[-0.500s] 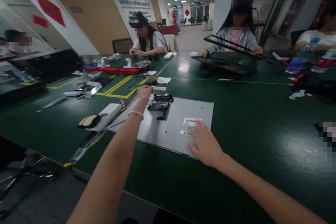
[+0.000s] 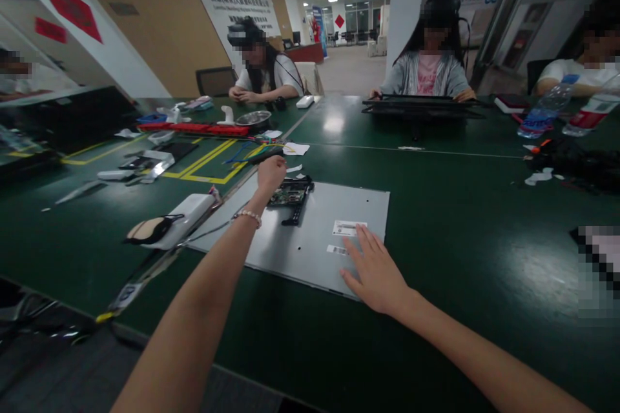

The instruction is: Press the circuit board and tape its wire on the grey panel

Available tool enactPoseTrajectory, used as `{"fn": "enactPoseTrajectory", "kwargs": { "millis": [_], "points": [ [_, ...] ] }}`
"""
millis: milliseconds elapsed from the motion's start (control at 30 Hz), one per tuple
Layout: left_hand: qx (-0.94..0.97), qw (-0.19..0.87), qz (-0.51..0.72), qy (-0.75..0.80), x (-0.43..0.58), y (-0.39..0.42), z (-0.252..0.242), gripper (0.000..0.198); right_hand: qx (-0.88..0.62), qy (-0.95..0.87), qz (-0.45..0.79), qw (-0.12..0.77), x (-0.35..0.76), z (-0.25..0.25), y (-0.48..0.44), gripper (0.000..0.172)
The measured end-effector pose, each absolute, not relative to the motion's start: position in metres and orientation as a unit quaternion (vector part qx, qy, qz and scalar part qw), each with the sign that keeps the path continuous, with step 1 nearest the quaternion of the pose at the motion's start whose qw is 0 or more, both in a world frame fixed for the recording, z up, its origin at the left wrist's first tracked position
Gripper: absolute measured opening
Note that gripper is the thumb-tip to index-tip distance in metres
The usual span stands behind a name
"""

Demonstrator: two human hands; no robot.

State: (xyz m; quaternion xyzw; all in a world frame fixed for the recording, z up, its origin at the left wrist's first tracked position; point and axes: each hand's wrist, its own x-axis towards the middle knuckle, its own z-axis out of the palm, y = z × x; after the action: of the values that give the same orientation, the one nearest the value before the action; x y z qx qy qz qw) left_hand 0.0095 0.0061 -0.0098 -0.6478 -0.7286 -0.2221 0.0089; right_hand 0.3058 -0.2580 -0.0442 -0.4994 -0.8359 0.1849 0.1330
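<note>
A flat silver metal panel, seemingly the back of a display, lies on the green table. My right hand rests on its right part, fingers spread, beside a white printed label and a smaller barcode label. My left hand is closed above the panel's far left part; what it pinches, if anything, is hidden. Just under it, a circuit board sits in a black plastic bracket, partly covered by the hand. A thin white strip shows just right of my left fingers.
A white power strip and a cable lie left of the panel. Farther back are coloured wires, a red bar and a metal bowl. Across the table a person handles a black frame. Bottles stand at right.
My left hand has shifted slightly nearer the bracket, and the white strip now lies lower beside it. My right hand stays on the panel. The person opposite has lowered the black frame.
</note>
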Motion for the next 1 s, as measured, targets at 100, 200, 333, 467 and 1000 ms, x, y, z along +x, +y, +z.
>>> {"fn": "enactPoseTrajectory", "kwargs": {
  "millis": [100,200,333,467,1000],
  "points": [
    [-0.759,0.023,-0.117,-0.640,0.016,-0.003,-0.010,0.042,-0.496,-0.838,0.181,0.140,0.305,-0.047,-0.258,0.067],
    [-0.772,0.043,-0.036,-0.633,0.020,-0.007,-0.013,0.044,-0.494,-0.838,0.183,0.143,0.305,-0.049,-0.258,0.067],
    [-0.770,0.033,-0.007,-0.638,0.021,-0.007,-0.017,0.042,-0.495,-0.837,0.181,0.148,0.306,-0.049,-0.258,0.067],
    [-0.770,0.018,0.001,-0.638,0.025,-0.006,-0.022,0.042,-0.494,-0.838,0.181,0.146,0.305,-0.048,-0.257,0.067],
    [-0.695,-0.032,-0.122,-0.708,-0.013,-0.013,-0.023,0.046,-0.493,-0.843,0.184,0.110,0.308,-0.041,-0.259,0.070]
  ]
}}
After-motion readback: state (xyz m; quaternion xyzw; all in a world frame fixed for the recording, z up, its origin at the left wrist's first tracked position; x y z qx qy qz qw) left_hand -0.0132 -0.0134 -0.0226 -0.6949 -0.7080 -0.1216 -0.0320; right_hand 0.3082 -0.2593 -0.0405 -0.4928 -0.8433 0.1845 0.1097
